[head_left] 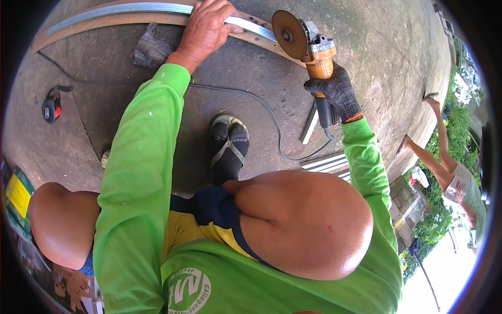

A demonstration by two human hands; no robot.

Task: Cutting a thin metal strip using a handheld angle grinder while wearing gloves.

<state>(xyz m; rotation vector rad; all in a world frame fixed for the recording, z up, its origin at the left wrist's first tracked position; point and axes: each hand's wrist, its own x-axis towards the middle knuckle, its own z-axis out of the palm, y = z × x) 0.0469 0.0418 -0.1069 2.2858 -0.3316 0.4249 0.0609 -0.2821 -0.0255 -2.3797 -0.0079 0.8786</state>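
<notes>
Rough grey concrete ground [376, 57] fills the upper view, stained dark in places, with greenery and another person's bare legs [431, 152] at the far right edge.

Along the top lies a long metal strip [120, 9], pale and shiny, resting on a rusty brown bar beneath it. The bare left hand [206, 29] presses down on this strip, fingers curled over its far edge and thumb stretched along the near side, pinning it in place. Just left of that hand a crumpled grey work glove [150, 48] lies on the concrete.

The right hand [337, 91], in a dark knitted glove, is wrapped tightly around the body of an orange angle grinder [319, 55]. Its brown cutting disc [290, 34] stands on edge right at the strip, just beside the left hand's fingertips; whether it touches the metal cannot be told. A grey power cord [261, 104] trails from the grinder across the ground in a loop.

Short pale metal offcuts [327, 163] lie near the right elbow. A black and red tape measure [50, 109] sits well apart at the left. One foot in a dark sandal [229, 146] stands between the bright green sleeves, with both bare knees bent below.
</notes>
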